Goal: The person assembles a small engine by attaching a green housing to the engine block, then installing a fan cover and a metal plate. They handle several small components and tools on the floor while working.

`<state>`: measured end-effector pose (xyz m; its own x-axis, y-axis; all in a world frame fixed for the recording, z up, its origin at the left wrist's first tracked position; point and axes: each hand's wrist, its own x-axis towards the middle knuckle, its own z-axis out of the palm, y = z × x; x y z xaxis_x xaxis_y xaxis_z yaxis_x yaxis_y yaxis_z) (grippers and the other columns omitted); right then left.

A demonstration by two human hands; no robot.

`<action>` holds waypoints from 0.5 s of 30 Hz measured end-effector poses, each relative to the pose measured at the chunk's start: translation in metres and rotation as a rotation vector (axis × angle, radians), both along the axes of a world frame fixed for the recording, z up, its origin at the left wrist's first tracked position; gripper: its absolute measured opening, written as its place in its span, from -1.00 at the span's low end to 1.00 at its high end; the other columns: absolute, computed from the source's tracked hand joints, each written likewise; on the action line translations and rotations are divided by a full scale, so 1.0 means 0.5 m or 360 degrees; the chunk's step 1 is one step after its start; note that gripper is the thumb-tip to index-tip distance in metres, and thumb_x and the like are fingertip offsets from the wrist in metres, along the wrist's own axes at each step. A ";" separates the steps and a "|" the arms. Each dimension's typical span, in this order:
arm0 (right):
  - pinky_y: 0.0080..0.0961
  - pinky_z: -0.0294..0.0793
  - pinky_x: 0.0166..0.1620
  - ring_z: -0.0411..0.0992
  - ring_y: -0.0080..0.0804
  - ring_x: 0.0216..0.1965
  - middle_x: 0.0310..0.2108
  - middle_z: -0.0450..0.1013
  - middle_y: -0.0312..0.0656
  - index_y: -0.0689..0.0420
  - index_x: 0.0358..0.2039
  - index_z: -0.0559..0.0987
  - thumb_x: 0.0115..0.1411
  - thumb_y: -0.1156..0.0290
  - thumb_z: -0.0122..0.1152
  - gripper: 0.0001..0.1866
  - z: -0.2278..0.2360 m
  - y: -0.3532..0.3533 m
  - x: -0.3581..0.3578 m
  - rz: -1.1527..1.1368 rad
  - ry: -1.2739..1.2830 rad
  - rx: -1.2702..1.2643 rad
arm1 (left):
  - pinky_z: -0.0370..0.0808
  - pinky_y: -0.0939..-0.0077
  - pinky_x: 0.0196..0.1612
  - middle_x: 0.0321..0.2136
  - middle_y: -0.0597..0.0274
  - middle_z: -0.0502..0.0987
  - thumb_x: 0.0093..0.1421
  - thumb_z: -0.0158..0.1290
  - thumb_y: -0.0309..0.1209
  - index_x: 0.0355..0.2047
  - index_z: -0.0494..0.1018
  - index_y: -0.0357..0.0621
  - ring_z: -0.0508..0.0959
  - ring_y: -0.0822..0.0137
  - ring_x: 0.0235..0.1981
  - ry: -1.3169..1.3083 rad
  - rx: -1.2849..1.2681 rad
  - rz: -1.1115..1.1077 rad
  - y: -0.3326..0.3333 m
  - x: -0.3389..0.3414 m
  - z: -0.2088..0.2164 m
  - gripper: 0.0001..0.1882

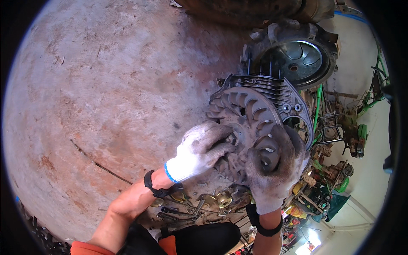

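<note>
Both my hands wear soiled white work gloves. A grey finned flywheel [260, 109] is mounted on the side of a small engine block [272, 87] with cooling fins and studs. My left hand [203, 146] is at the flywheel's hub, its thumb and fingers closed on a small nut [232, 138] at the centre. The fingertips partly cover that nut. Just right of the hub, my right hand [278, 170] is wrapped round a cup-shaped metal part [268, 154] with holes in it, held in front of the flywheel.
A lugged wheel [293, 61] with a dark metal rim lies beyond the engine. Wrenches [180, 212] and brass-coloured round parts [223, 198] lie near my knees. A thin rod [102, 163] rests on the stained concrete floor [106, 93]. Machine parts crowd the right side along a pale wall.
</note>
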<state>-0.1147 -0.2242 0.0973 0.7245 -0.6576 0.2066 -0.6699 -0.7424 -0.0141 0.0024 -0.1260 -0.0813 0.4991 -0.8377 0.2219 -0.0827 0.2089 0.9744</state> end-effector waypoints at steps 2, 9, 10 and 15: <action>0.07 0.49 0.32 0.50 0.09 0.26 0.26 0.56 -0.03 0.01 0.29 0.67 0.04 0.42 0.61 -0.28 0.003 0.000 -0.001 0.0026 0.0015 0.0001 | 0.71 0.13 -0.08 -0.18 0.04 0.77 0.25 0.47 -0.34 0.11 0.70 -0.22 0.79 -0.02 -0.18 -0.0032 -0.0044 0.0033 -0.002 -0.003 -0.005 -0.56; 0.09 0.47 0.34 0.49 0.11 0.28 0.27 0.56 0.00 0.02 0.31 0.65 0.04 0.41 0.61 -0.26 0.009 -0.001 -0.002 0.0032 0.0090 -0.0034 | 0.70 0.12 -0.09 -0.17 0.08 0.76 0.24 0.48 -0.33 0.15 0.69 -0.20 0.78 0.00 -0.15 -0.0049 -0.0016 -0.0009 -0.001 -0.002 -0.010 -0.51; 0.09 0.47 0.34 0.49 0.11 0.28 0.27 0.56 0.00 0.03 0.31 0.65 0.04 0.41 0.61 -0.26 0.008 0.000 -0.002 0.0027 0.0097 -0.0042 | 0.70 0.14 -0.09 -0.16 0.08 0.75 0.24 0.49 -0.33 0.16 0.69 -0.20 0.78 0.02 -0.14 0.0002 -0.0004 -0.0036 -0.001 0.000 -0.009 -0.50; 0.09 0.46 0.35 0.50 0.11 0.27 0.27 0.56 -0.01 0.04 0.31 0.65 0.03 0.43 0.61 -0.25 0.007 -0.001 -0.002 0.0040 0.0071 -0.0031 | 0.70 0.24 -0.07 -0.14 0.05 0.75 0.20 0.54 -0.32 0.18 0.69 -0.19 0.78 0.12 -0.14 0.0134 0.0057 -0.0100 -0.002 0.010 -0.006 -0.45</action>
<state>-0.1155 -0.2245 0.1006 0.7495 -0.6352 0.1863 -0.6506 -0.7588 0.0301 0.0076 -0.1271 -0.0845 0.4610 -0.8745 0.1507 0.0118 0.1758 0.9843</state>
